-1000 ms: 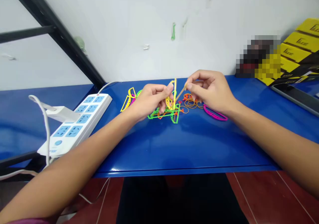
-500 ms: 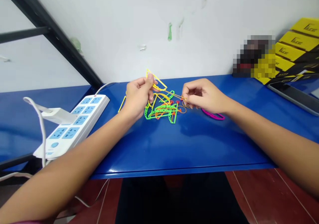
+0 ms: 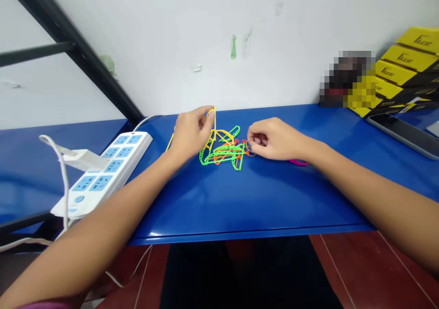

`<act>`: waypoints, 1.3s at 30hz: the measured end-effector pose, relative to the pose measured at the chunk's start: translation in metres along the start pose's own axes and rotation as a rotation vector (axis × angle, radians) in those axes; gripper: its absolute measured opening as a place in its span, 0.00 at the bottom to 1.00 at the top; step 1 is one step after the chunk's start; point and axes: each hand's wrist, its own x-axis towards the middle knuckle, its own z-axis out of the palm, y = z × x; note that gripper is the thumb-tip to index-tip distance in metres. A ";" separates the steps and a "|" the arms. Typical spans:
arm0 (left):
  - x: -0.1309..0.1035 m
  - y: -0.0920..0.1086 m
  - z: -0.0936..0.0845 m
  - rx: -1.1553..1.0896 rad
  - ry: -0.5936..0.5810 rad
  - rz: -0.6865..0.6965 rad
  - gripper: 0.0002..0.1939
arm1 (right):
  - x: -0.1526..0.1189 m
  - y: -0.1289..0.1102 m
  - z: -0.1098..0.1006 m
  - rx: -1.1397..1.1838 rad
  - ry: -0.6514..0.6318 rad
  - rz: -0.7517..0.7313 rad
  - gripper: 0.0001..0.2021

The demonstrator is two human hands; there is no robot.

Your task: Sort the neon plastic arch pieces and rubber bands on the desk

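Observation:
My left hand (image 3: 194, 132) pinches a yellow plastic toy bow (image 3: 215, 123) between thumb and fingers, its straight side standing nearly upright. Just below lies a tangled pile of green toy bows (image 3: 224, 151), another yellow bow (image 3: 224, 136) and orange darts with red suction tips. My right hand (image 3: 269, 139) is low over the table at the pile's right edge, fingers curled closed. A thin tan rubber band (image 3: 251, 154) shows by its fingertips; what they pinch is hidden. Partly covered by that hand is a magenta piece (image 3: 299, 163).
A white power strip (image 3: 113, 169) with a plugged-in charger and cable lies on the left of the blue table (image 3: 240, 203). At the right are a phone (image 3: 403, 132) and stacked yellow-black boxes (image 3: 398, 73). A black metal frame (image 3: 92, 66) leans along the left.
The rubber band stretched between my hands no longer shows. My right hand has lowered towards the pile, and my left hand has turned the yellow bow more upright.

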 end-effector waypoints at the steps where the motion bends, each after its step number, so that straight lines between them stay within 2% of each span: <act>1: -0.001 0.000 -0.001 0.069 -0.025 0.032 0.20 | 0.000 0.000 0.000 -0.008 -0.002 0.000 0.03; 5: 0.002 -0.004 -0.003 0.197 -0.179 0.027 0.23 | 0.000 0.000 0.000 -0.012 -0.012 -0.020 0.04; 8: 0.006 -0.008 -0.003 0.242 -0.247 0.002 0.22 | 0.001 0.001 0.001 -0.002 0.012 -0.037 0.04; 12: 0.007 -0.012 -0.002 0.257 -0.296 0.003 0.21 | 0.003 0.004 -0.001 -0.010 0.127 -0.013 0.04; 17: 0.008 -0.014 -0.001 0.288 -0.318 0.018 0.20 | 0.005 0.017 -0.005 -0.070 0.340 0.107 0.09; 21: 0.008 -0.013 -0.001 0.296 -0.327 0.010 0.18 | 0.005 0.036 -0.003 -0.194 0.413 0.212 0.11; 26: 0.008 -0.014 -0.001 0.287 -0.317 0.020 0.16 | 0.003 0.058 0.002 -0.270 0.436 0.230 0.10; 31: 0.009 -0.018 -0.001 0.261 -0.303 0.020 0.16 | 0.002 0.070 0.009 -0.252 0.404 0.214 0.09; 35: 0.009 -0.021 -0.002 0.265 -0.259 0.005 0.22 | 0.004 0.072 0.012 -0.164 0.401 0.292 0.08; 39: 0.009 -0.025 -0.002 0.257 -0.234 0.023 0.24 | 0.006 0.073 0.013 -0.022 0.406 0.383 0.07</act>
